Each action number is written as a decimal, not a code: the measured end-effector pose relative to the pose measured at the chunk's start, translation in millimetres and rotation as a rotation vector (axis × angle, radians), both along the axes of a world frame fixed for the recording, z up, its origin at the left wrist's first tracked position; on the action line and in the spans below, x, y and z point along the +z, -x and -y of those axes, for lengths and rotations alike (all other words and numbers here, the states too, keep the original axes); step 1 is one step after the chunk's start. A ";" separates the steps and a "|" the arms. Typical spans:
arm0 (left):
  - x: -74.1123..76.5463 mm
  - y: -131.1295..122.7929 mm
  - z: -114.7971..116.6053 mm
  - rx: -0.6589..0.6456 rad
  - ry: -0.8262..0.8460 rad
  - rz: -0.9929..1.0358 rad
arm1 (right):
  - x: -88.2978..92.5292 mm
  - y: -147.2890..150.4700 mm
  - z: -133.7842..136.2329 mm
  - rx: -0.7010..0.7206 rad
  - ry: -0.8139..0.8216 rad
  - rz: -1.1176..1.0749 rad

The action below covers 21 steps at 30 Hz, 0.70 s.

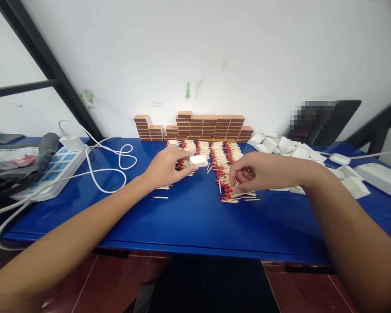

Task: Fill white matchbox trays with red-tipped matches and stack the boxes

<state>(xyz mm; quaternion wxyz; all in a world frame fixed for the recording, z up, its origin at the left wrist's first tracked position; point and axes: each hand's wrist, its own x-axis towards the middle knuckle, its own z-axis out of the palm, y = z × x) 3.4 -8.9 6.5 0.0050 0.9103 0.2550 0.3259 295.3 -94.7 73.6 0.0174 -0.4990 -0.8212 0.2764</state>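
Between the thumb and fingers of my left hand (171, 166) is a small white matchbox tray (198, 161) with some pale matchsticks in it. My right hand (247, 174) is bent down over the red-tipped matches (219, 161), thumb and fingertips close together at the near right part of the rows. What its fingertips hold, if anything, is too small to make out. A single match (160, 198) lies on the blue table, nearer than my left hand.
Stacked brown matchboxes (202, 126) stand along the wall. White trays (289, 150) are heaped at the right, below a dark tablet (335, 121). A power strip (56, 167) and looping white cables (89, 161) occupy the left. The table's front edge (195, 252) runs across the view.
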 end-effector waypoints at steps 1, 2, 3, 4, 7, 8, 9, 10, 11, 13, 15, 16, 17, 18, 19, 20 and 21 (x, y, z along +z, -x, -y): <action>-0.4 0.1 -0.4 0.000 0.004 0.001 | 1.0 1.9 3.3 0.004 0.042 0.031; -0.7 0.2 -0.8 -0.002 0.006 0.003 | 1.1 4.1 6.3 0.008 0.065 0.064; -1.1 0.3 -1.2 -0.004 0.008 0.004 | 0.5 6.5 9.0 0.008 0.067 0.098; -1.4 0.3 -1.5 -0.005 0.010 0.004 | -0.7 9.0 11.2 0.000 0.054 0.131; -2.0 0.1 -1.8 -0.004 0.017 -0.001 | -5.8 15.8 14.5 -0.033 0.020 0.190; -2.1 0.0 -1.7 -0.005 0.019 -0.004 | -7.5 17.4 14.8 -0.038 0.023 0.192; -2.2 -0.2 -1.5 -0.006 0.020 -0.006 | -9.0 18.8 14.8 -0.035 0.025 0.185; -2.2 -0.3 -1.2 -0.009 0.022 -0.007 | -10.2 19.8 14.8 -0.023 0.028 0.175; -2.2 -0.4 -1.0 -0.012 0.025 -0.008 | -11.0 20.7 14.9 -0.007 0.029 0.164; -1.9 -0.6 -0.3 -0.015 0.033 -0.006 | -11.7 22.2 15.5 0.018 0.025 0.145; -1.2 -0.7 0.2 -0.016 0.041 -0.011 | -11.3 23.9 16.9 0.031 0.018 0.142; -0.8 -0.8 0.4 -0.016 0.042 -0.014 | -10.9 24.8 17.7 0.036 0.018 0.138; -0.5 -0.9 0.6 -0.016 0.042 -0.017 | -10.5 25.7 18.5 0.042 0.017 0.128; -0.2 -1.0 0.7 -0.015 0.043 -0.019 | -10.2 26.6 19.2 0.048 0.019 0.118; 0.0 -1.1 0.8 -0.015 0.044 -0.019 | -10.1 27.3 19.7 0.051 0.021 0.110; 0.2 -1.3 0.8 -0.017 0.045 -0.017 | -10.2 27.9 20.1 0.050 0.023 0.104; 0.3 -1.4 0.9 -0.019 0.046 -0.015 | -10.5 28.3 20.3 0.048 0.025 0.101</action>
